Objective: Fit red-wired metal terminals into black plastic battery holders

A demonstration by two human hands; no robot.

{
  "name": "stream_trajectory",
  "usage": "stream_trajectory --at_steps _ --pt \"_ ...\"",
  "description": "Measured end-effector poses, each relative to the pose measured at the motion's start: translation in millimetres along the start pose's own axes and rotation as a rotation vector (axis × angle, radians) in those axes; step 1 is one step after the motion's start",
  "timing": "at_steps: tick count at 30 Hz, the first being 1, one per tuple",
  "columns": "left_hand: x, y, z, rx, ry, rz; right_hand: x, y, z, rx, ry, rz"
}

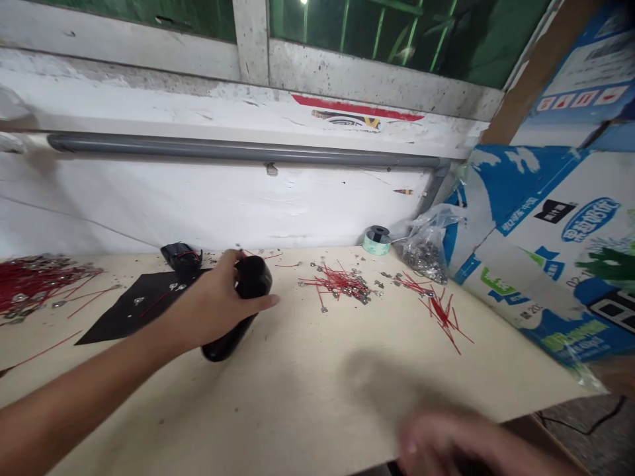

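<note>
My left hand (pixel 223 301) is wrapped round a long, smooth black object (pixel 253 274) with rounded ends; its kind does not show. The lower end of it leans toward the table's front, left of the middle. At the bottom right, my right hand (pixel 446 439) is smeared by motion over the table's front edge, so its fingers cannot be made out. Beyond the black object lies a pile of red wires with small metal tabs (pixel 342 283). Several more red wires (pixel 441 311) are scattered to the right of that pile.
A larger heap of red wires (pixel 34 284) lies at the far left, near a black sheet (pixel 119 307) and a dark bundle (pixel 181 256). At the back stand a tape roll (pixel 376 242) and a clear bag of metal parts (pixel 424 254). A blue-white carton (pixel 546 231) borders the right side.
</note>
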State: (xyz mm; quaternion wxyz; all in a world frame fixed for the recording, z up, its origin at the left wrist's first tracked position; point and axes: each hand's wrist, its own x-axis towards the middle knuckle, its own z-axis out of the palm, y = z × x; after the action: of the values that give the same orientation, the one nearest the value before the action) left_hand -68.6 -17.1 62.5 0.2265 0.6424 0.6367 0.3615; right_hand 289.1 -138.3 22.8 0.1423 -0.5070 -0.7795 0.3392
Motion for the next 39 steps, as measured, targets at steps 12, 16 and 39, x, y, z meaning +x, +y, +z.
stream_trajectory --at_steps 12,16,39 --pt "2 24 45.2 -0.407 -0.326 -0.241 204 -39 15 0.569 0.098 -0.030" --pt "-3 -4 36.8 -0.233 -0.322 0.020 198 -33 14 0.450 0.120 -0.059" --pt "-36 -20 68.4 -0.183 -0.177 0.607 197 -32 26 0.214 0.350 -0.228"
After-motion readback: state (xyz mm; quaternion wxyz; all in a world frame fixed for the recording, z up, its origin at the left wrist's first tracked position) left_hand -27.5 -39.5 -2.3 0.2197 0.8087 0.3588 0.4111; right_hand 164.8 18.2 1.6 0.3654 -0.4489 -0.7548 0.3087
